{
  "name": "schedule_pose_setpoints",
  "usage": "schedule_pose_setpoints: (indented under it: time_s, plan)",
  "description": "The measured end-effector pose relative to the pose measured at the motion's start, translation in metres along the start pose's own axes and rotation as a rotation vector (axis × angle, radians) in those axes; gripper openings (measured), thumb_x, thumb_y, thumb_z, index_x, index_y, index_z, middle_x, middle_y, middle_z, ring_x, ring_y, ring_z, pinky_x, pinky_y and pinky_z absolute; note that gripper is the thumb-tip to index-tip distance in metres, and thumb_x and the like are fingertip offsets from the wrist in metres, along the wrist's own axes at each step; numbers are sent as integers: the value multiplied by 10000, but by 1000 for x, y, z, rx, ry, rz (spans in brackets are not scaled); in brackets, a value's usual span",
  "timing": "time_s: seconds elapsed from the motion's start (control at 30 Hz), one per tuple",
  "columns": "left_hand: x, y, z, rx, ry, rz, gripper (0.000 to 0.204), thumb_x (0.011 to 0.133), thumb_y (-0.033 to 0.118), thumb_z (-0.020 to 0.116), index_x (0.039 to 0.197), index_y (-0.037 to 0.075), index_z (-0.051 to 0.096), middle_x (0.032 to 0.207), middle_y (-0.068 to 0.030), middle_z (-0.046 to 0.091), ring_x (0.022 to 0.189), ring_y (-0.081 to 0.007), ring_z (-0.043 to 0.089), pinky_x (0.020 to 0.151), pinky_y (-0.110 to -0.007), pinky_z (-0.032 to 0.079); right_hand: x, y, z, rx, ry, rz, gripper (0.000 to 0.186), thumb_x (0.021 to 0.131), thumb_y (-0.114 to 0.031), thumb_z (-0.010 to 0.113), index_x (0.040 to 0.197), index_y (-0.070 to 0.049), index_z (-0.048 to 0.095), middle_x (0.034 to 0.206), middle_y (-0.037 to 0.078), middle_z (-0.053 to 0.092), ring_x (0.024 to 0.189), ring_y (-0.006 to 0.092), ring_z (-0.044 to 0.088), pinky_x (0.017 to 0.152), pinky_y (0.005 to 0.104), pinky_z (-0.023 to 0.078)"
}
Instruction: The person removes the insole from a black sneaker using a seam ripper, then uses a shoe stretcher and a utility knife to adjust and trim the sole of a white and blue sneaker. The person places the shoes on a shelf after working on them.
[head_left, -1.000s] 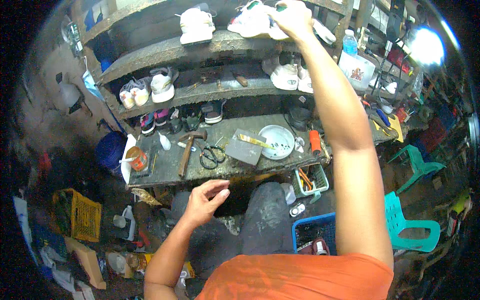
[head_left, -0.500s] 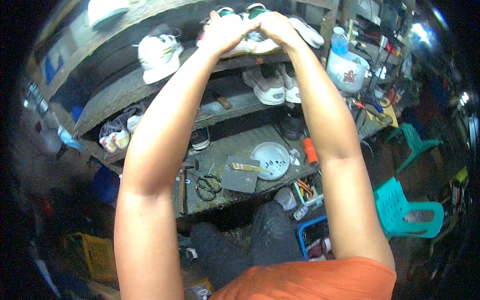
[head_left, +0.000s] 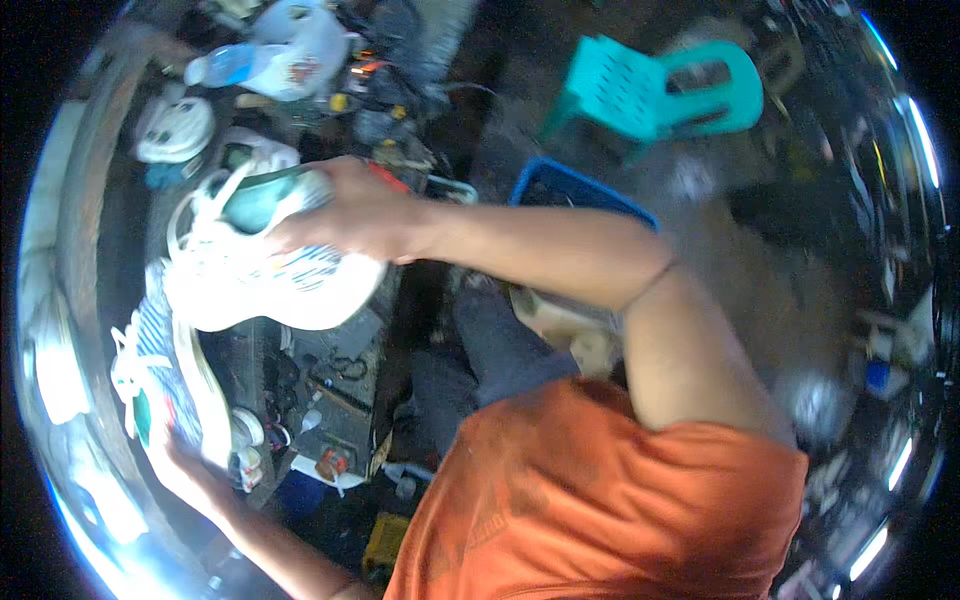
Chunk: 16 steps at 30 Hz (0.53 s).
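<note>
A white sneaker (head_left: 225, 280) with a green lining and dark stripes is in my right hand (head_left: 355, 215), whose fingers grip it at the heel and collar. Below and left of it, my left hand (head_left: 180, 460) is closed on the heel end of a second sneaker (head_left: 157, 335), striped blue-grey with a pale sole and white laces. The toes of the two shoes lie close together, and I cannot tell if they touch. Both are held up in front of the wooden shelf and bench. Parts of the fingers are blurred.
A teal plastic chair (head_left: 625, 90) stands at the upper right, with a blue-rimmed bin (head_left: 590, 190) below it. A clear bottle (head_left: 225, 65) lies by a white tub at the upper left. Scissors (head_left: 340, 370) and other tools are on the bench (head_left: 345, 425). Another white shoe (head_left: 260, 150) is behind.
Both hands have come away from the upper shelf with the white sneakers, one in each. My view has turned and tilted, so the shelf now runs down the left side.
</note>
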<state>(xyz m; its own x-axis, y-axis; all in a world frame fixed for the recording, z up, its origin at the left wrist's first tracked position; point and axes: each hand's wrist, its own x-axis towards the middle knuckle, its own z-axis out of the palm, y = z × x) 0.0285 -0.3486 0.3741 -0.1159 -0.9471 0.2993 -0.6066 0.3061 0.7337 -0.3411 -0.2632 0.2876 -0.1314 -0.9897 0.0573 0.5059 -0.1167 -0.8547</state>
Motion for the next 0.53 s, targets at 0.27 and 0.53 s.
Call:
schedule_pose_setpoints:
  time_s: [0.27, 0.53]
  plan:
    - [-51, -2, -16, -795, -406, -871, 669, 896, 447, 572, 1384, -8, 525, 1288, -158, 619, 1177, -305, 620, 969, -470, 518, -230, -57, -37, 102, 931, 280, 389, 852, -192, 794, 1150, 25, 670, 1077, 174, 741, 867, 234, 758, 796, 370, 632]
    - [-23, -72, 5, -502, -766, -447, 584, 906, 392, 635, 1322, -8, 547, 1295, -135, 577, 1210, -242, 530, 1122, -461, 332, -366, -16, 35, 326, 1683, -156, 616, 902, -183, 745, 1395, 12, 430, 1150, 255, 694, 924, 357, 750, 754, 439, 641]
